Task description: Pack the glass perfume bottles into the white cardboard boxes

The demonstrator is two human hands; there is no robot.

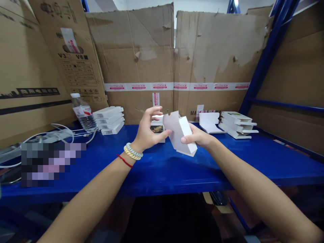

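A white box [180, 133] with its lid flap standing out is tilted above the middle of the blue table [157, 175]. My right hand [198, 135] grips it from the right, the thumb on its near side. On the other side, my left hand [150, 130] has its fingers spread, and its thumb tip is at the flap's left edge; whether they touch I cannot tell. Behind my left hand lies a white item with a dark picture [157, 128], partly hidden by the hand.
Stacked white boxes [110, 120] stand at the back left beside a water bottle [84, 113] and white cables [60, 130]. At the back right are an open white box [209, 122] and a stack of open boxes [238, 124]. Cardboard walls [136, 60] enclose the table.
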